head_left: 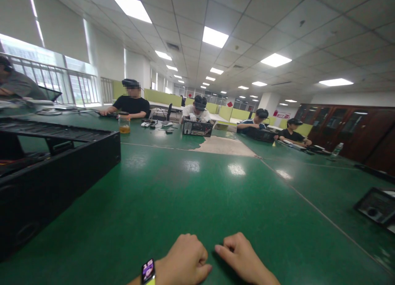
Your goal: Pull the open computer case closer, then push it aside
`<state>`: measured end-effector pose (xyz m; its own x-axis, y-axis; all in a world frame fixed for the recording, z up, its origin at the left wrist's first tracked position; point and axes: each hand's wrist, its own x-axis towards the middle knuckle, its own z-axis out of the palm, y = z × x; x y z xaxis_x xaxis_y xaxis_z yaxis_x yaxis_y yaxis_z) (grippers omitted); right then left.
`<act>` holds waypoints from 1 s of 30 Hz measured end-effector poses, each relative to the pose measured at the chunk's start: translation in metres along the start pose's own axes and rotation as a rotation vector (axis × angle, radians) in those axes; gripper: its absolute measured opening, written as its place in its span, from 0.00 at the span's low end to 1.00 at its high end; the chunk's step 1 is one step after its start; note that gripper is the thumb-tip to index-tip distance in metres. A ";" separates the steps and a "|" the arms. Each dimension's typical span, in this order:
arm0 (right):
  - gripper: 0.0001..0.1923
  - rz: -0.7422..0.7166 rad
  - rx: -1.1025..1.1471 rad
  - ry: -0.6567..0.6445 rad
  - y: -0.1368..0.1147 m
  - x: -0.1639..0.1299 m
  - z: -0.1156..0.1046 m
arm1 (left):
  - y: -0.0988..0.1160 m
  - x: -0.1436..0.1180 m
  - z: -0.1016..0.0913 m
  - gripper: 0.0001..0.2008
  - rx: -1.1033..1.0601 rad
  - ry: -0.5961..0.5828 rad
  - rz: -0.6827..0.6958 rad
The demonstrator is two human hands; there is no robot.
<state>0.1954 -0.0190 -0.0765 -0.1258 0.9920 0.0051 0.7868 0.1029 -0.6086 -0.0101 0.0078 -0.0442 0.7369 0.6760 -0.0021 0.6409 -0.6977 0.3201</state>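
My left hand (186,258) rests on the green tabletop (173,202) at the bottom of the view. Its fingers are curled into a loose fist, and nothing shows in it. A smartwatch (148,271) with a lit screen and a yellow-green band is on that wrist. Just to the right lies my right hand (241,255), also with curled fingers, its thumb pointing toward the left hand. A small gap separates the two hands. Nearest to them on the left is a black open computer case (64,170), lying on its side, out of reach of both hands.
A glass jar (124,123) with amber liquid stands beyond the case. Across the table, several people wearing headsets work; one has a computer case (196,128) in front. Another case (376,207) lies at the right edge. A plastic bottle (337,149) stands far right.
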 end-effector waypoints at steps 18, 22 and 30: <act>0.24 -0.041 -0.004 -0.003 -0.001 -0.003 -0.003 | 0.002 -0.002 0.001 0.16 0.070 -0.002 0.005; 0.24 -0.041 -0.010 -0.025 -0.003 0.002 -0.005 | 0.001 0.000 0.002 0.17 0.041 0.015 -0.006; 0.15 -0.184 -0.028 0.148 -0.040 -0.042 -0.019 | 0.000 0.000 -0.005 0.19 -0.083 0.022 0.010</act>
<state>0.1808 -0.0638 -0.0377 -0.1803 0.9559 0.2320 0.7755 0.2832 -0.5642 -0.0110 0.0091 -0.0393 0.7374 0.6751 0.0223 0.6131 -0.6828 0.3974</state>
